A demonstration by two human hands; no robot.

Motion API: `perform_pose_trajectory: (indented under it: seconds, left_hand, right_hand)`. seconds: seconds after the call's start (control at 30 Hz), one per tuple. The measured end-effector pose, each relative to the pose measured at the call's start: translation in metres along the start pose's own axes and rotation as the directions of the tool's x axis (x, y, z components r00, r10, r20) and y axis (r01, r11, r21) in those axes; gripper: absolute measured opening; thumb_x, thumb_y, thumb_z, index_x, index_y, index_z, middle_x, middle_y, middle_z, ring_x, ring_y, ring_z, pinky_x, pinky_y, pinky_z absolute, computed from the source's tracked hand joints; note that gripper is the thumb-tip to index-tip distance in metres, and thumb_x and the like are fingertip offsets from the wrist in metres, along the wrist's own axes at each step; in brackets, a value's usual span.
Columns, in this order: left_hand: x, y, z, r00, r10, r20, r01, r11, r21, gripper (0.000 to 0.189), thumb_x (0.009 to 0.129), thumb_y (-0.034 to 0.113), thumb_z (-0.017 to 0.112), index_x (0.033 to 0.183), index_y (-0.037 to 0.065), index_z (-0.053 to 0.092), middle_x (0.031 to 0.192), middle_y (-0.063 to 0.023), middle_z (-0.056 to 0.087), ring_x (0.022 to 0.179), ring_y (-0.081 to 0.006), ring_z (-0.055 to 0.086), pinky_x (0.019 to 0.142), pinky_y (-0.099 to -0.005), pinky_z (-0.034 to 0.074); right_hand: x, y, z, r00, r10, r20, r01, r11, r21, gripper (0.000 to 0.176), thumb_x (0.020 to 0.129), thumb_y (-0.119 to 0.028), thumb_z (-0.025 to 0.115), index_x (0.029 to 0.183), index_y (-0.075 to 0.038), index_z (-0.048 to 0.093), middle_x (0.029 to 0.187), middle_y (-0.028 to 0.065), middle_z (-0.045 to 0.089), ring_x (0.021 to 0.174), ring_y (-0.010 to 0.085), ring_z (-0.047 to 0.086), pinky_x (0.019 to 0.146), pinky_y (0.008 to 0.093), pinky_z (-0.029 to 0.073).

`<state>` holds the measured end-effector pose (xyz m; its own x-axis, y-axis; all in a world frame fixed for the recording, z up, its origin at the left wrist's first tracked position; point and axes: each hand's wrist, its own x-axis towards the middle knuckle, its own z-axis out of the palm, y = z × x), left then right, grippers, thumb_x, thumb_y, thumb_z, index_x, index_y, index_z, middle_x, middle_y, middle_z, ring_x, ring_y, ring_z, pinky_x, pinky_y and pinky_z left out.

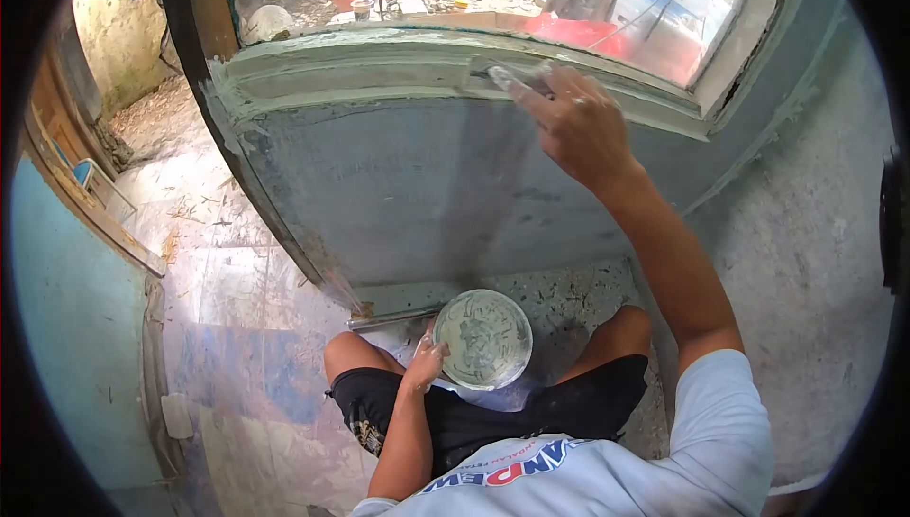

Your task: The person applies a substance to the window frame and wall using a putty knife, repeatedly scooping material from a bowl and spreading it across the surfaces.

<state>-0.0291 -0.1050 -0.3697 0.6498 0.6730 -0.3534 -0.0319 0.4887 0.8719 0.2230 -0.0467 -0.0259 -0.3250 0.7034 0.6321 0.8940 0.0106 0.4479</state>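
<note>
Floor (242, 375): dusty, pale-smeared, spreading leftward from the grip of the left hand (427, 362).
Metal tube (393, 318): lying just beyond that grip.
Pale flecks (578, 299): scattered to its right.

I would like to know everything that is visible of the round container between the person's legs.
The round container has a pale rim and may be plastic. Grey-green paste is smeared unevenly across it, with darker patches. It faces up toward the camera, between the bent legs; the left hand holds its left edge. Its depth cannot be judged.
</note>
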Motion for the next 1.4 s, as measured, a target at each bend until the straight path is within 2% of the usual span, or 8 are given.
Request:
perform_pose_trajectory:
  seconds: [0.27,0.33,0.5,0.63,0.73,0.97,1.2,1.4]
  left_hand:
    - [0.005,-0.013,-0.004,1.0,0.028,0.001,-0.028,0.999,0.02,0.075,0.077,0.005,0.048,0.15,0.005,0.035,0.133,-0.0104,0.054,0.118,-0.0212,0.05,0.098,-0.028,0.04]
    - [0.004,-0.022,-0.005,1.0,-0.003,-0.026,0.002,1.0,-0.016,0.074,0.078,0.006,0.048,0.151,0.006,0.034,0.134,-0.0112,0.054,0.118,-0.021,0.05,0.098,-0.0282,0.04]
    - [0.006,-0.021,-0.008,1.0,0.004,-0.001,-0.004,1.0,-0.014,0.074,0.078,0.006,0.048,0.151,0.006,0.034,0.135,-0.0112,0.053,0.118,-0.021,0.05,0.098,-0.0282,0.039]
    - [0.006,-0.017,-0.004,0.998,0.056,0.013,-0.056,0.998,0.01,0.073,0.078,0.006,0.047,0.151,0.006,0.034,0.136,-0.0109,0.052,0.115,-0.0213,0.051,0.097,-0.0279,0.04]
    - [0.005,-0.013,-0.004,0.999,-0.021,-0.025,0.02,1.0,-0.015,0.077,0.077,0.003,0.048,0.152,0.003,0.031,0.136,-0.01,0.053,0.12,-0.0218,0.049,0.101,-0.0282,0.037]
    - [0.001,-0.003,-0.003,0.999,-0.046,-0.015,0.045,0.999,-0.014,0.076,0.077,0.005,0.049,0.151,0.001,0.031,0.135,-0.0109,0.052,0.121,-0.0223,0.048,0.101,-0.0281,0.037]
    - [0.002,-0.008,-0.005,1.0,-0.02,-0.011,0.02,0.999,-0.028,0.075,0.076,0.003,0.048,0.15,0.003,0.033,0.138,-0.0113,0.051,0.123,-0.0228,0.047,0.102,-0.0282,0.036]
    - [0.001,-0.011,-0.008,0.999,-0.023,-0.035,0.021,0.999,-0.041,0.075,0.077,0.003,0.048,0.151,0.004,0.033,0.137,-0.0109,0.051,0.123,-0.0229,0.047,0.102,-0.0285,0.037]
  right_hand:
    - [0.006,0.0,0.022,0.996,-0.078,-0.034,0.076,0.996,-0.049,0.051,0.075,-0.003,0.066,0.122,-0.024,0.068,0.108,0.0055,0.062,0.097,0.0231,0.062,0.08,0.0375,0.052]
    - [0.002,0.0,0.011,0.991,0.042,0.127,-0.035,0.998,-0.053,0.053,0.074,-0.002,0.064,0.123,-0.024,0.067,0.108,0.0054,0.062,0.098,0.0231,0.062,0.081,0.038,0.051]
    - [0.009,-0.01,0.014,0.999,-0.033,-0.029,0.033,0.999,-0.004,0.052,0.075,-0.003,0.063,0.123,-0.024,0.067,0.103,0.0053,0.063,0.097,0.023,0.062,0.081,0.0381,0.052]
    - [0.019,-0.014,0.023,0.999,-0.037,-0.021,0.036,0.998,-0.048,0.05,0.077,-0.004,0.064,0.123,-0.024,0.067,0.107,0.0055,0.064,0.098,0.0226,0.062,0.083,0.0368,0.052]
    - [0.007,-0.006,0.015,0.997,0.016,0.074,-0.011,0.998,-0.067,0.05,0.077,-0.004,0.064,0.122,-0.024,0.067,0.109,0.0059,0.064,0.099,0.0231,0.062,0.083,0.0371,0.052]
    - [0.011,-0.011,0.015,0.995,-0.095,-0.039,0.093,0.994,-0.062,0.055,0.076,-0.001,0.065,0.125,-0.025,0.066,0.101,0.0071,0.061,0.093,0.0222,0.062,0.078,0.0358,0.052]
    - [0.003,-0.007,0.012,0.994,0.047,0.101,-0.036,0.993,-0.112,0.055,0.076,-0.002,0.065,0.126,-0.026,0.066,0.104,0.0073,0.061,0.094,0.0232,0.062,0.079,0.0379,0.052]
    - [-0.018,0.008,-0.017,0.988,0.133,0.08,-0.127,0.989,-0.075,0.046,0.079,-0.007,0.065,0.123,-0.019,0.067,0.102,0.0083,0.06,0.087,0.0289,0.063,0.075,0.0412,0.051]
